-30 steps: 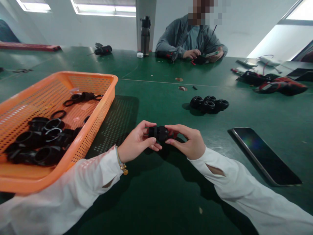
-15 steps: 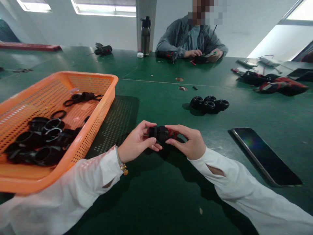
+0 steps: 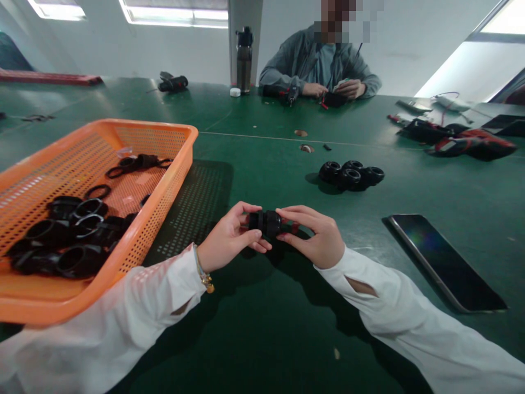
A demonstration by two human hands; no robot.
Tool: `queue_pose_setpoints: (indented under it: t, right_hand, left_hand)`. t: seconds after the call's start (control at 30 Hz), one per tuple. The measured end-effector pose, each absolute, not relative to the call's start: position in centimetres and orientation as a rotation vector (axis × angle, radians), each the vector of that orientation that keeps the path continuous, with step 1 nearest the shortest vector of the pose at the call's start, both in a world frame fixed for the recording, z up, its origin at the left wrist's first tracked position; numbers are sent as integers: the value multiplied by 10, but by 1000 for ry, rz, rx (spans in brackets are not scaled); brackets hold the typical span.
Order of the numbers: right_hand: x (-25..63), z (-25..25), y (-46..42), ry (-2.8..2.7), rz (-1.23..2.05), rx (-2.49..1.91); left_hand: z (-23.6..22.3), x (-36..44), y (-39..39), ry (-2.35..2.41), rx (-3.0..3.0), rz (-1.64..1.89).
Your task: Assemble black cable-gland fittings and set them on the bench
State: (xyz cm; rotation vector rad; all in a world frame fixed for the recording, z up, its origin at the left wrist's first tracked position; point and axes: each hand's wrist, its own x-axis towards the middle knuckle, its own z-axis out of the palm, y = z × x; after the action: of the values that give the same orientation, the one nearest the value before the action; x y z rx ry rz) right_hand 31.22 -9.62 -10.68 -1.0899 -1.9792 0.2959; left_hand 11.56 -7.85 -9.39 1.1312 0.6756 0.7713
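Note:
A black plastic cable gland [image 3: 266, 223], with a ribbed nut on its right part, lies level between my two hands just above the table. My left hand [image 3: 237, 236] is closed on its left end, thumb in front and fingers behind. With thumb and fingertips, my right hand [image 3: 314, 234] grips the ribbed right end. My fingers hide both ends of the gland. To the left stands an orange perforated basket [image 3: 186, 143] holding several black gland parts [image 3: 84, 261] and black rings [image 3: 97, 191]. Beyond my right hand sits a cluster of black domed nuts [image 3: 351, 176].
A phone [image 3: 445, 262] lies to the right on the green table [image 3: 254, 339]. Across the table a person [image 3: 320, 65] handles a small item beside a power tool [image 3: 283, 93]. A bottle [image 3: 244, 60] stands at the back; red-black tools [image 3: 463, 139] lie far right.
My right fingers have shifted slightly around the gland's ribbed end; the gland and my left hand have hardly moved. The person opposite has moved their hands a little.

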Motion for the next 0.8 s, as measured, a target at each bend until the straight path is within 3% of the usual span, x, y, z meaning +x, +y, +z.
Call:
queue_pose_setpoints:
  t: [0.8]
  right_hand:
    - [312,-106,-96,-1980,270,-1034]
  left_hand:
    - [-95,114,-78,659,1152,766]
